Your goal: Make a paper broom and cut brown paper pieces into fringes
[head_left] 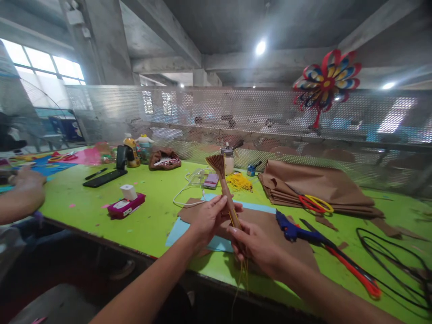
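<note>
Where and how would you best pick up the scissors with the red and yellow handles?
Probably by the red and yellow loops, from above on the near side: they are wide and lie nearer, while the blades point away to the left over the folded brown sheets.

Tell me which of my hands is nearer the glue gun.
Right. Your right hand is left of the glue gun; your left hand is farther left, up the brown bundle.

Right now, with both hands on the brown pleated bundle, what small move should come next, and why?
I'd probably gather the loose yellow strands with the right hand while the left hand steadies the brown pleated bundle: the strands dangle below the right hand, and the left already grips higher up.
</note>
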The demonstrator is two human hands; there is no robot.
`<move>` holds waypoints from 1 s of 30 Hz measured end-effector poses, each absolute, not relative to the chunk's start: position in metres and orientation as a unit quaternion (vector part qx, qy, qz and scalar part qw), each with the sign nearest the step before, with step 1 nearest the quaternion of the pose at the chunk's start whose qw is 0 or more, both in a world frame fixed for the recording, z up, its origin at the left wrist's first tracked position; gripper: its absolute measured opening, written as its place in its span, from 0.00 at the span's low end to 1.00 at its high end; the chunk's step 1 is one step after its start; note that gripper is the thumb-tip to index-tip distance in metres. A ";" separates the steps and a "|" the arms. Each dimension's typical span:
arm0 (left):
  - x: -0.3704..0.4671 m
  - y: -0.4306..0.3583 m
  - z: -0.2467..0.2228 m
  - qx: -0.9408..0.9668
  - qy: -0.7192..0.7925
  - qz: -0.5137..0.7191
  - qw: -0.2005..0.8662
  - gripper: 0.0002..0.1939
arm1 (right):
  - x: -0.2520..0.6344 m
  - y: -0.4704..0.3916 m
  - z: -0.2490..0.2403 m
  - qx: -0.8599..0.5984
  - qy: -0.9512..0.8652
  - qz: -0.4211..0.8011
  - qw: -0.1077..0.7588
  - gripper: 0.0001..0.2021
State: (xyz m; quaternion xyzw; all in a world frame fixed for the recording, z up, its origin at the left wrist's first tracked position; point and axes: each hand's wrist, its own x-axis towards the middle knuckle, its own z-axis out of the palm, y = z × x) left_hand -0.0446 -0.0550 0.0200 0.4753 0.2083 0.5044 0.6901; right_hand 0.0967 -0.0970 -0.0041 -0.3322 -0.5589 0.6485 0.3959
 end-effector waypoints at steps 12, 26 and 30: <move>-0.027 -0.023 0.024 0.494 0.298 0.506 0.641 0.18 | 0.094 -0.066 -0.016 -0.440 -0.597 0.504 0.442 0.11; -0.026 -0.022 0.018 0.358 0.254 0.525 0.729 0.08 | 0.101 -0.076 -0.025 -0.550 -0.727 0.217 0.349 0.18; -0.032 -0.020 0.021 0.309 0.289 0.520 0.742 0.06 | 0.099 -0.090 -0.019 -0.561 -0.787 0.125 0.226 0.14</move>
